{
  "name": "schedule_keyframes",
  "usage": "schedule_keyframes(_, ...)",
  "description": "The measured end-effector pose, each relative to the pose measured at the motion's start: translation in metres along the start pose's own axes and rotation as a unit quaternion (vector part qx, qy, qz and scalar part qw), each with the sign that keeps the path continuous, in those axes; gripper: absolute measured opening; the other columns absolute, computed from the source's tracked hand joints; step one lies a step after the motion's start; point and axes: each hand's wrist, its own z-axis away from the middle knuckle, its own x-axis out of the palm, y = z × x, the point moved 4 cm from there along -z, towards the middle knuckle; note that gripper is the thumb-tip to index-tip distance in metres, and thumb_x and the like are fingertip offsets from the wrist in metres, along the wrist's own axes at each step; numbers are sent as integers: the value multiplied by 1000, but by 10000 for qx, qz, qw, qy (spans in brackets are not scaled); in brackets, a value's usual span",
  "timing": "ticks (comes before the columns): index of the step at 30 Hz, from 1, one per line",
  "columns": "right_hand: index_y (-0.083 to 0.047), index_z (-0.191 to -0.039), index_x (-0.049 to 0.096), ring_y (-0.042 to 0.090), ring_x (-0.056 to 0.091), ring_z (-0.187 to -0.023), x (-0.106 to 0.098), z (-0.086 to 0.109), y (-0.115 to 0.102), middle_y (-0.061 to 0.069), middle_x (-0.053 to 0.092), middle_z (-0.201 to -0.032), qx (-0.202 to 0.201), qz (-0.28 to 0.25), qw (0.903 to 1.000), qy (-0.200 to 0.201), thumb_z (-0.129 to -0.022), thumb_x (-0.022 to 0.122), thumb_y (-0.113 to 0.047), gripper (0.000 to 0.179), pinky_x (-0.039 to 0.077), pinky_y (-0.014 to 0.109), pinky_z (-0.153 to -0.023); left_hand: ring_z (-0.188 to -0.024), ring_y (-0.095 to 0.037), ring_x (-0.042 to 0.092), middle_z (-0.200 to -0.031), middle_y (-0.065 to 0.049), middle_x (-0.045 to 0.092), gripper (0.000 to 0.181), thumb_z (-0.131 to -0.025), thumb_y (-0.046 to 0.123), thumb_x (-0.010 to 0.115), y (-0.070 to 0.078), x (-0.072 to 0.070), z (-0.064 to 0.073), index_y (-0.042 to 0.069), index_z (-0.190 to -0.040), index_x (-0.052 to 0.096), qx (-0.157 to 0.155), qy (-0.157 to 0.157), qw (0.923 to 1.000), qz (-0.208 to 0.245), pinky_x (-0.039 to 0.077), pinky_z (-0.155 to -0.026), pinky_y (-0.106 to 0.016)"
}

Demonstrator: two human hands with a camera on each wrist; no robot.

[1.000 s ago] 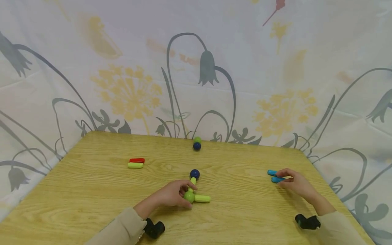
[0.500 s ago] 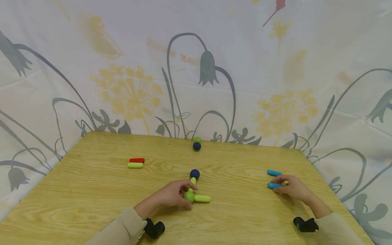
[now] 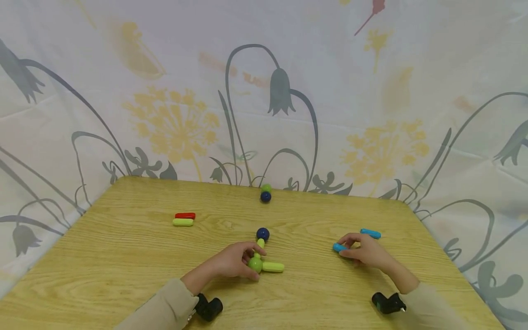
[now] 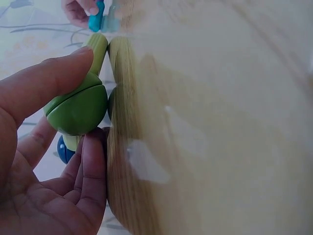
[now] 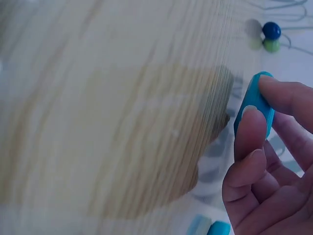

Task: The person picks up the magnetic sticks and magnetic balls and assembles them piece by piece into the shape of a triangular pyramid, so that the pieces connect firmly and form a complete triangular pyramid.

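My left hand [image 3: 235, 262] holds a green ball [image 3: 255, 264] between thumb and fingers, low over the table. From that ball one light green stick [image 3: 273, 266] points right, and another light green stick [image 3: 260, 244] runs away to a dark blue ball [image 3: 262, 234]. In the left wrist view the thumb lies over the green ball [image 4: 80, 107]. My right hand [image 3: 367, 250] pinches a blue stick [image 3: 339, 247] to the right of this joined piece. The right wrist view shows the blue stick [image 5: 254, 100] gripped between thumb and fingertips.
A second blue stick [image 3: 371, 233] lies just behind my right hand. At the left are a red stick [image 3: 185, 215] and a light green stick [image 3: 183, 222], side by side. Near the back edge sit another dark blue ball [image 3: 266, 196] and a green ball [image 3: 266, 188].
My right hand has drawn one blue stick away from its pair and carried it left toward the middle. The left hand and the joined piece have stayed in place.
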Motion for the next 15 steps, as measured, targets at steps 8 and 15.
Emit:
schedule_keyframes(8, 0, -106, 62, 19, 52, -47, 21, -14, -14, 9, 53, -87, -42, -299, 9993, -197, -87, 67, -16, 26, 47, 30, -47, -86, -19, 47, -106, -6, 52, 44, -74, 10, 79, 0, 1, 0, 11, -115, 62, -30, -2, 10000, 42, 42, -74, -35)
schedule_keyframes(15, 0, -107, 62, 18, 54, -47, 37, -26, -28, 7, 53, -87, -184, -346, 9983, -435, -88, 66, -16, 25, 46, 29, -46, -85, -19, 47, -105, -5, 51, 43, -75, 9, 79, 0, 1, -1, 11, -114, 62, 2, 38, 10000, 3, 42, -74, -35)
